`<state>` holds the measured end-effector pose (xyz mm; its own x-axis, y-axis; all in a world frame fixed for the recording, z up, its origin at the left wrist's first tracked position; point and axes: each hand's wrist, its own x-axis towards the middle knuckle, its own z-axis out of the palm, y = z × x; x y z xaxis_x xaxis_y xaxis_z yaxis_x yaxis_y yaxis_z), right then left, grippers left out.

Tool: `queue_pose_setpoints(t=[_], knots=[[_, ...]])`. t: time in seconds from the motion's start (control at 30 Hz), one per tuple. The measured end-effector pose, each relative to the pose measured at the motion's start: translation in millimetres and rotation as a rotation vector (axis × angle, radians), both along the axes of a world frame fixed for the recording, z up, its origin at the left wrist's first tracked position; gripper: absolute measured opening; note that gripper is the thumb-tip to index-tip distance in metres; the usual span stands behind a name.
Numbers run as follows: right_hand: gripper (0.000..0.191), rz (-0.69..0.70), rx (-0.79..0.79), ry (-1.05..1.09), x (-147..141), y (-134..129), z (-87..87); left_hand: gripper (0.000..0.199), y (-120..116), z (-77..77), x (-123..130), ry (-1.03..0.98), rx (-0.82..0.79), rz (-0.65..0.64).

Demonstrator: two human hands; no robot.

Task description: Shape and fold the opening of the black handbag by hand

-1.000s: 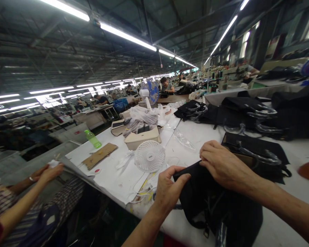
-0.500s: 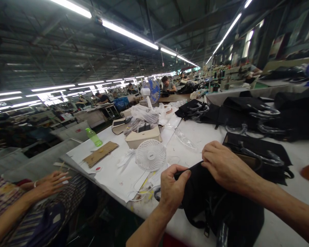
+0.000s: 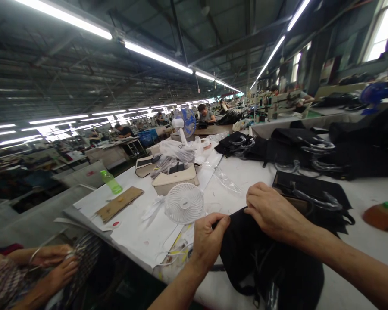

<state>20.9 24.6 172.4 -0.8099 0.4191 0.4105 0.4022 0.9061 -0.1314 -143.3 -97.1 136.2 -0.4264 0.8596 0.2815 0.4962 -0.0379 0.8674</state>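
A black bag with a zipper pull and a plastic-wrapped handle lies at the front of the white table. My left hand pinches the left end of its upper edge between thumb and fingers. Farther right along the same edge, my right hand grips the black material, fingers curled over it. Beyond my right wrist lies another black bag, its handle wrapped in clear plastic. Just past my left hand stands a small white fan.
Cream bags, plastic wrapping and a larger blue fan stand farther back. A cardboard piece and green bottle lie at left. A co-worker's hands are at lower left. Black bags and an orange-brown container are at right.
The view has shifted, bringing more of the orange-brown container into sight. Both my hands keep their hold on the bag's edge. The co-worker's hands have come together around something pale.
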Motion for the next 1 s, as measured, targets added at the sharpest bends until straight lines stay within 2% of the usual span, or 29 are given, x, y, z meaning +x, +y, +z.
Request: queue_pose_setpoints(t=[0.1,0.2,0.23,0.3,0.4,0.57,0.67,0.77,1.0], knots=[[0.016,-0.004,0.003,0.004,-1.9,-0.7,-1.2,0.025,16.2,22.2,-2.9,0.105,-0.135,-0.165],[0.021,0.046,-0.054,0.051,-0.9,6.4,-1.4,0.012,37.9,39.3,0.1,0.289,-0.166,-0.334],[0.023,0.062,-0.096,0.097,1.8,11.2,-0.7,0.016,44.7,42.0,1.8,0.339,-0.167,-0.369],[0.025,0.041,-0.167,0.217,11.6,23.3,2.1,0.028,55.7,42.4,3.8,0.396,-0.177,-0.378],[0.020,-0.094,-0.178,0.323,33.1,39.9,7.0,0.038,63.8,36.1,2.0,0.368,-0.193,-0.338],[0.015,-0.116,-0.144,0.207,51.5,40.9,6.8,0.040,62.6,32.0,-1.5,0.287,-0.221,-0.399],[0.023,-0.155,-0.043,0.117,46.4,33.6,5.3,0.041,59.2,35.5,2.4,0.258,-0.234,-0.423],[0.021,-0.177,0.040,0.012,39.3,31.4,7.3,0.040,56.1,37.1,6.1,0.256,-0.236,-0.403],[0.018,-0.196,0.097,-0.080,40.2,39.7,13.3,0.039,62.4,32.6,-0.3,0.198,-0.272,-0.416]])
